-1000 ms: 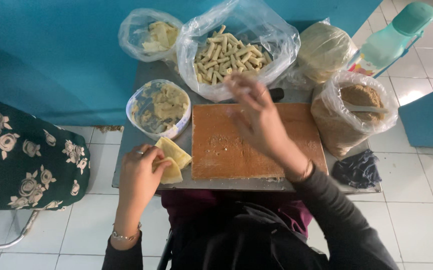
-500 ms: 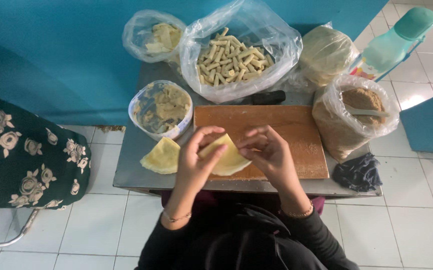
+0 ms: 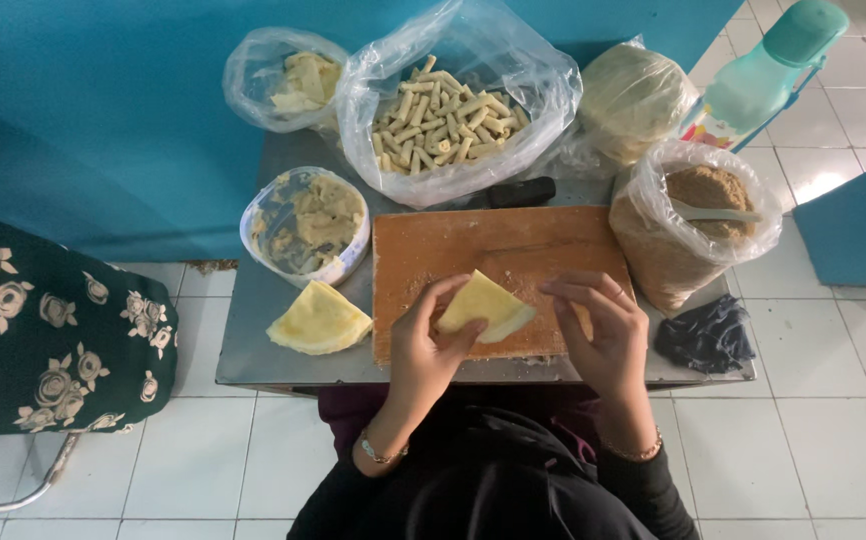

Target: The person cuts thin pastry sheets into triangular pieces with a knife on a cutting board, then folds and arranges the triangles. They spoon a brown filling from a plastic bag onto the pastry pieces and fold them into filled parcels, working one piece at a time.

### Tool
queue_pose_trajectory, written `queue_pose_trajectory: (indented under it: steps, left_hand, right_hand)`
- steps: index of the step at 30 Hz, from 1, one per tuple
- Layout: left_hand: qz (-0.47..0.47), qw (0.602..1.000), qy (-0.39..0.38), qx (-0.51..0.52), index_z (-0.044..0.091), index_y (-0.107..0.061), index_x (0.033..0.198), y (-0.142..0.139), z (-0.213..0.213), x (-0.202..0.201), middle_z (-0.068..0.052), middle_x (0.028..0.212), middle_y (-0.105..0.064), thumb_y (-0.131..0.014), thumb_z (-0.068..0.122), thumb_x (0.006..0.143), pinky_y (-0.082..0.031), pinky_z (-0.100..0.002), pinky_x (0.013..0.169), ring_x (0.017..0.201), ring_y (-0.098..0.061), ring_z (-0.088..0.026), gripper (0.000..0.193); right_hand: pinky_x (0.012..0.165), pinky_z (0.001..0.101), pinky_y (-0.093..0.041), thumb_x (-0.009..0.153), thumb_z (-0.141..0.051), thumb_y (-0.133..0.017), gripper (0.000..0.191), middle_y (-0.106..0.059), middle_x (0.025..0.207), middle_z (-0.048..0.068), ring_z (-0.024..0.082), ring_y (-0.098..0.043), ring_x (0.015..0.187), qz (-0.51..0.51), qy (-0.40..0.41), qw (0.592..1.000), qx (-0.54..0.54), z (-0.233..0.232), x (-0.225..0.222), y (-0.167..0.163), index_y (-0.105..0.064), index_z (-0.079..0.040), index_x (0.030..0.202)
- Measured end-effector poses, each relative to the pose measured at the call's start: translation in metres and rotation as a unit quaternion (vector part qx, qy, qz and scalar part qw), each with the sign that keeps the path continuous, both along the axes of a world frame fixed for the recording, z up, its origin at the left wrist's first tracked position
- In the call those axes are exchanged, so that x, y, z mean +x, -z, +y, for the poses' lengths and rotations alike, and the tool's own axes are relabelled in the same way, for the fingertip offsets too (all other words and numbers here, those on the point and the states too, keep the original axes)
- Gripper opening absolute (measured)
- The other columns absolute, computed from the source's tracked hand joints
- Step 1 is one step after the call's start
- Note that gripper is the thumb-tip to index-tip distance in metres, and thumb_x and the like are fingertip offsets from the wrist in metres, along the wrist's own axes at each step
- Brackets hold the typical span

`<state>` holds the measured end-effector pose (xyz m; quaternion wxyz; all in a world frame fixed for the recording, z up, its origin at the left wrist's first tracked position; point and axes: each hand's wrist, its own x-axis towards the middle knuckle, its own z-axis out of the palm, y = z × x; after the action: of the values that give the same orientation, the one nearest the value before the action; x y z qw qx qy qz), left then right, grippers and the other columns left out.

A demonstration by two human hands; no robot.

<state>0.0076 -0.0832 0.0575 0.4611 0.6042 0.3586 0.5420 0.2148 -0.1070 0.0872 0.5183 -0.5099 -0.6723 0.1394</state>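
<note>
My left hand [image 3: 425, 350] holds a pale yellow folded wrapper [image 3: 486, 308] by its left corner, just above the front edge of the wooden board [image 3: 473, 245]. My right hand [image 3: 603, 335] is beside the wrapper's right edge, fingertips curled near it, holding nothing. A stack of the same yellow wrappers [image 3: 319, 320] lies on the grey metal table [image 3: 253, 345], left of the board. A plastic bowl of yellowish filling [image 3: 306, 226] stands behind that stack.
An open bag of finished rolls [image 3: 443, 125] lies behind the board, with a smaller bag [image 3: 288, 80] to its left. A bag of brown crumbs [image 3: 693, 220], a dark cloth [image 3: 705, 335], a wrapped dough bundle [image 3: 633, 95] and a teal bottle [image 3: 773, 60] are at the right. A floral chair [image 3: 53, 330] is on the left.
My left hand picked a wrapper from the stack and carried it right over the board. My right hand came back from the far bag to meet it.
</note>
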Motion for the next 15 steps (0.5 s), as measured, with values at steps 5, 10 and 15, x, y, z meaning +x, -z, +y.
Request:
queue_pose_trajectory:
  steps: [5,10,15]
  left_hand:
    - [0.054,0.997,0.019,-0.059,0.006,-0.061,0.136,0.000,-0.006,0.006,-0.011,0.117,-0.074,-0.076,-0.004,0.088,-0.057,-0.024,0.070,0.095,-0.071,-0.016,0.052]
    - [-0.156,0.969,0.153,-0.117,0.005,-0.047,0.149,0.005,-0.003,0.003,-0.011,0.140,-0.061,-0.065,-0.008,0.094,-0.056,-0.023,0.088,0.112,-0.066,-0.010,0.059]
    - [-0.165,0.966,0.148,-0.130,0.001,-0.047,0.146,0.011,-0.003,0.003,-0.014,0.141,-0.060,-0.064,-0.012,0.094,-0.056,-0.025,0.089,0.113,-0.066,-0.014,0.057]
  right_hand:
    - [0.084,0.0323,-0.059,0.078,-0.003,-0.082,0.022,-0.075,0.102,0.009,0.022,-0.074,0.095,-0.067,-0.044,0.996,0.031,-0.016,-0.023,-0.017,-0.077,-0.004,0.099]
    - [0.085,0.0324,-0.059,0.077,-0.008,-0.085,0.022,-0.076,0.102,0.006,0.021,-0.075,0.097,-0.061,-0.064,0.996,0.029,-0.010,-0.027,-0.014,-0.077,-0.006,0.098]
    - [0.082,0.0310,-0.060,0.076,-0.009,-0.086,0.025,-0.077,0.104,0.008,0.020,-0.075,0.095,-0.042,-0.061,0.997,0.003,-0.011,-0.024,-0.012,-0.078,-0.005,0.100]
